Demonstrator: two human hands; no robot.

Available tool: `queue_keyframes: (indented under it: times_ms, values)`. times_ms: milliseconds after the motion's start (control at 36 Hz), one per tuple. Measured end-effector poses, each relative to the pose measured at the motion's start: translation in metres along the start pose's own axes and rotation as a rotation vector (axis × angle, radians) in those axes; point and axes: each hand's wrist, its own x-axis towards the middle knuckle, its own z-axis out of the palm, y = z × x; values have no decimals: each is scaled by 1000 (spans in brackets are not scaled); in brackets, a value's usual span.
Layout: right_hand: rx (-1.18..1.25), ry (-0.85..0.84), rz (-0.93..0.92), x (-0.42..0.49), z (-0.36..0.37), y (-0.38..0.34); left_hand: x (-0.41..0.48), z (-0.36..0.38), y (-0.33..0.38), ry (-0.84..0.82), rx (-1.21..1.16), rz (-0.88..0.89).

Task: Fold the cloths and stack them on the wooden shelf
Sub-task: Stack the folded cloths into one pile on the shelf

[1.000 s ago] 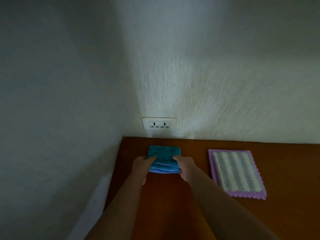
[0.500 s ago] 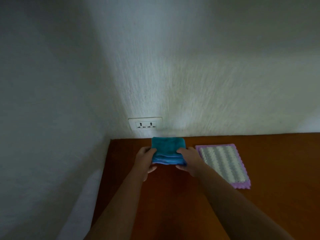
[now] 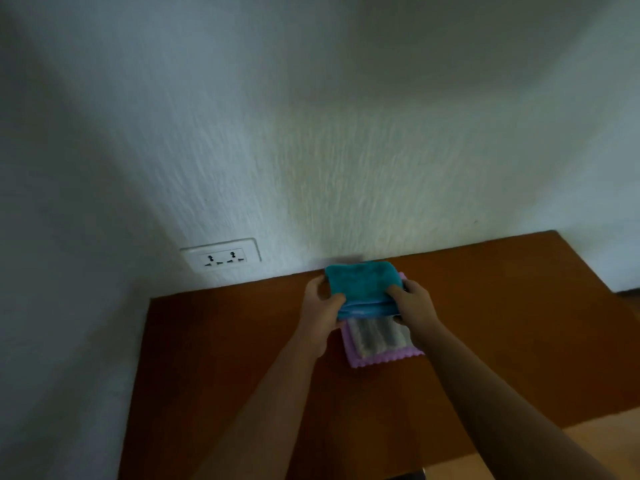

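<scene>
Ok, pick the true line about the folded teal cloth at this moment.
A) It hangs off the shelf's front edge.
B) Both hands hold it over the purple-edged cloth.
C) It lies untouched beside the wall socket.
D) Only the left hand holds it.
B: the left hand and right hand grip the folded teal cloth by its sides, and it covers the far part of the purple-edged cloth.

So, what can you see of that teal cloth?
The teal cloth looks soft and fluffy, like microfibre, folded into a thick rectangle with layered edges showing on the near side. The left hand and right hand grip its two ends, holding it over the far part of the purple-edged cloth on the wooden shelf.
</scene>
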Motion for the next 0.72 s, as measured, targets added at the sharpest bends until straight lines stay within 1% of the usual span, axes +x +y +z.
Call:
queue_keyframes:
  times_ms: [194,278,417,528,639,722]
  values:
    - [-174,26,18,6,-24,20,0,14,-17,-133,220,68]
    - [-245,42,-6,7,-27,25,1,15,-20,-174,299,92]
    - [-303,42,-26,8,-27,26,4,12,-23,-175,447,141]
    - [-309,75,-52,8,-27,25,3,10,-25,-191,484,170]
    - [-331,71,-52,8,-27,26,3,9,-29,-175,504,162]
    - [-405,50,-47,10,-27,29,5,9,-33,-161,592,150]
